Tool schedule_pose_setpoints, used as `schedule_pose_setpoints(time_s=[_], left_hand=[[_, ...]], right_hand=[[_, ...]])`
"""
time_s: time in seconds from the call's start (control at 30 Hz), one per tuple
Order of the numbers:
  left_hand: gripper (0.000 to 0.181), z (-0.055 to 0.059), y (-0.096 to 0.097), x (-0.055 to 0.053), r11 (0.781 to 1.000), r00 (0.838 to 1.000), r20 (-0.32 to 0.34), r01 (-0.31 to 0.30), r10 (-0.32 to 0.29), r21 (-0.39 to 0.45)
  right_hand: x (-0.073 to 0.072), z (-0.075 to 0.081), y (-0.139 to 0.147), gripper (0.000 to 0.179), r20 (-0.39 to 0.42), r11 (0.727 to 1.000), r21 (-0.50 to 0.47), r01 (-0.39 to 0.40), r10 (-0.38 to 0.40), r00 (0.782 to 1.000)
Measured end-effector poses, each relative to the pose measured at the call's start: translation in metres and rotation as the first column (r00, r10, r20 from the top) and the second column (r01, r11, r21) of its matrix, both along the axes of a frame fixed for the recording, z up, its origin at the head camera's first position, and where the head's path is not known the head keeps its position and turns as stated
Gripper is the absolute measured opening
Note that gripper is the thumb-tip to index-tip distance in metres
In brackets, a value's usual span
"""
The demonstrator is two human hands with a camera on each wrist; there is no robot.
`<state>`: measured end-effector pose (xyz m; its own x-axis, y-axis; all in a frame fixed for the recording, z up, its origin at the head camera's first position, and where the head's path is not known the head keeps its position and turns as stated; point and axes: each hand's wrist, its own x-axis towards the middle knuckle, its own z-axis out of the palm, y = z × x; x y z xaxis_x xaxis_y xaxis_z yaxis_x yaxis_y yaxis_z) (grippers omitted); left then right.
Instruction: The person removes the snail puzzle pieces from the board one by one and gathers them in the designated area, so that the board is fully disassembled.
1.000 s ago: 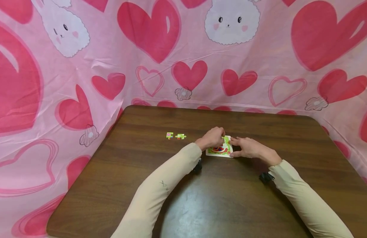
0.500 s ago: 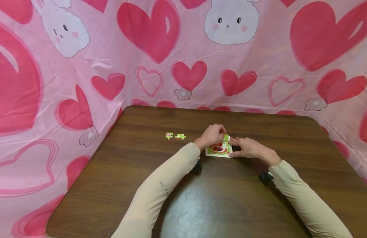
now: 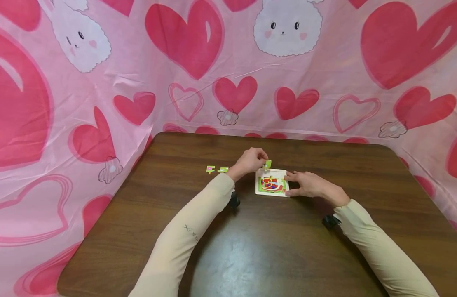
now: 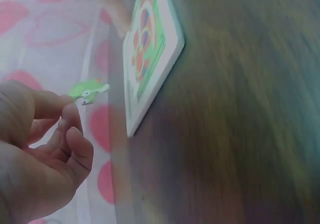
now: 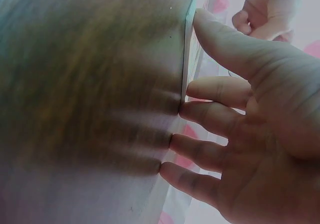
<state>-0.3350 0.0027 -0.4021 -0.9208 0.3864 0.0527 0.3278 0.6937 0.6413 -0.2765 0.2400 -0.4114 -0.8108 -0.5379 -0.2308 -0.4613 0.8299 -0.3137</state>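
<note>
My left hand [image 3: 248, 161] pinches a green jigsaw piece [image 3: 267, 165] between thumb and fingertips, raised just past the far left corner of a white-framed puzzle tray [image 3: 257, 187]. In the left wrist view the piece [image 4: 86, 89] shows an eye-like white spot and sits off the tray. Joined pieces with a red, blue and green picture [image 3: 271, 185] fill the near part of the tray; its far part shows bare white. My right hand [image 3: 310, 184] rests at the tray's right edge, thumb and fingers extended. The right wrist view shows its fingertips [image 5: 172, 166] on the tabletop beside that edge.
Left of the tray, two loose jigsaw pieces lie on the brown wooden table [image 3: 176, 198]: one with a pink patch [image 3: 210, 169], the other green and white [image 3: 223, 169], partly behind my left wrist. A pink heart-printed cloth [image 3: 243, 53] hangs behind the table.
My left hand has lifted the green jigsaw piece out of the tray's far right part and carried it left, baring the white recess. My right hand has stayed at the tray's edge.
</note>
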Motion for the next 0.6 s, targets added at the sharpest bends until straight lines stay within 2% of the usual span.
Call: schedule_pose_setpoints(time_s=[0.17,0.3,0.47,0.6], left_hand=[[0.014,0.003,-0.023,-0.002,0.998,0.998,0.060,-0.016,0.013,0.055],[0.015,0.004,-0.038,-0.003,0.996,0.997,0.076,-0.026,0.020,0.083],[0.016,0.000,-0.056,-0.006,0.998,0.996,0.083,-0.035,0.030,0.060],[0.015,-0.003,-0.069,-0.007,0.997,0.990,0.134,-0.045,0.036,0.069]], right_hand=[[0.000,-0.001,-0.001,0.071,-0.016,1.000,0.007,-0.012,0.012,1.000],[0.001,-0.001,0.000,0.070,-0.023,1.000,0.010,-0.009,0.009,1.000],[0.001,-0.001,0.000,0.071,-0.019,1.000,0.005,-0.008,0.008,1.000],[0.000,-0.001,0.000,0.071,-0.005,1.000,0.007,0.002,-0.002,1.000]])
